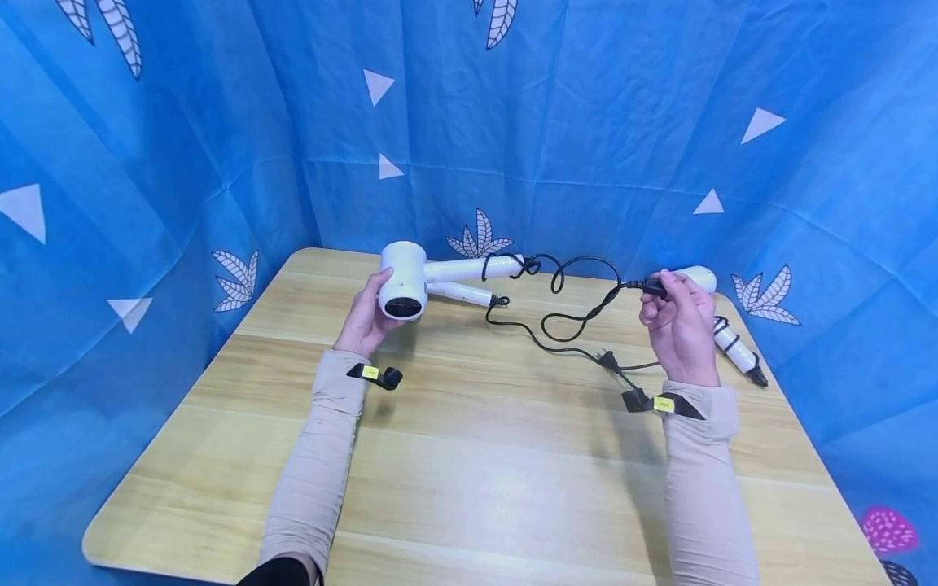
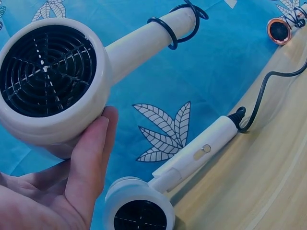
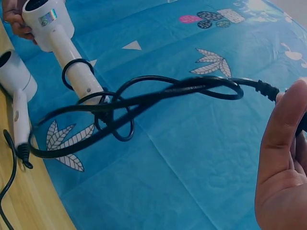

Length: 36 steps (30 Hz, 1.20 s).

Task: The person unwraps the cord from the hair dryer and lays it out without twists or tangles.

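Note:
My left hand (image 1: 366,316) grips the head of a white hair dryer (image 1: 401,277), held up off the table with its handle pointing right. Its black grille shows in the left wrist view. A black cord (image 3: 144,98) loops round the handle's end and hangs in twisted coils across to my right hand (image 1: 681,330). There the fingers and thumb pinch the plug end (image 1: 652,286) of that cord; the prongs are hidden. Behind the held dryer, a second white hair dryer (image 2: 192,151) lies on the table.
The second dryer's cord runs right to a two-pin plug (image 1: 607,359) on the wooden table (image 1: 454,472). A third hair dryer (image 1: 736,346), cord wound round its handle, lies at the right edge, partly behind my right hand. Blue patterned curtains (image 1: 623,122) surround the table's back and sides.

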Each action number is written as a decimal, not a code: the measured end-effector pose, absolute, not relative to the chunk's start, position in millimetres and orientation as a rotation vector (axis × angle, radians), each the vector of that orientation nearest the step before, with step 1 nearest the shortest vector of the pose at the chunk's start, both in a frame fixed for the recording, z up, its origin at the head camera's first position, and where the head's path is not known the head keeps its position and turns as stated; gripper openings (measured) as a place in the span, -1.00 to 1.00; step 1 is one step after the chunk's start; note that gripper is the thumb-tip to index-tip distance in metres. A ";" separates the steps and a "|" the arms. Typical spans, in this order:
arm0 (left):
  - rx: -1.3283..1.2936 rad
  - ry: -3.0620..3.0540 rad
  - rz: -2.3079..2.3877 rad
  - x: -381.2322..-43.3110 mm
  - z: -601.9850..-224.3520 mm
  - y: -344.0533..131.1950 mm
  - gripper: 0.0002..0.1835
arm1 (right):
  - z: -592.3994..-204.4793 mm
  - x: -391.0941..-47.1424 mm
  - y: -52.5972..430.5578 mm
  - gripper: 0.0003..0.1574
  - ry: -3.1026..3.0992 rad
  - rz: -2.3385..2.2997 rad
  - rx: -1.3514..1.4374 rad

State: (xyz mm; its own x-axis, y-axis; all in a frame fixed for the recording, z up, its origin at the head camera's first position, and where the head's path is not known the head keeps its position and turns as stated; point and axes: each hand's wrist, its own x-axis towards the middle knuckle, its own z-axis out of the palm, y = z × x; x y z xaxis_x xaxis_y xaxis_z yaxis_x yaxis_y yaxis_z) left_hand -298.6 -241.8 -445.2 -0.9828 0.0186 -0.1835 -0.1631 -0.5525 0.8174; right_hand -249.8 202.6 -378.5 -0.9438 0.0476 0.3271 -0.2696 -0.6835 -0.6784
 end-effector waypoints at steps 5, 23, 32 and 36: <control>-0.254 1.411 2.683 -299.2 -444.6 -241.6 -0.46 | -379.5 -248.8 203.1 -0.78 -1.210 2.706 0.471; -0.238 1.435 2.666 -299.9 -445.2 -242.6 -0.45 | -383.0 -244.8 205.9 -0.64 -1.554 2.712 0.726; -0.203 1.438 2.636 -296.2 -440.8 -242.4 -0.31 | -386.2 -246.9 210.3 -0.58 -1.805 2.670 0.681; -0.202 1.451 2.625 -294.9 -439.9 -241.7 -0.30 | -388.7 -250.1 212.1 -0.62 -1.826 2.687 0.628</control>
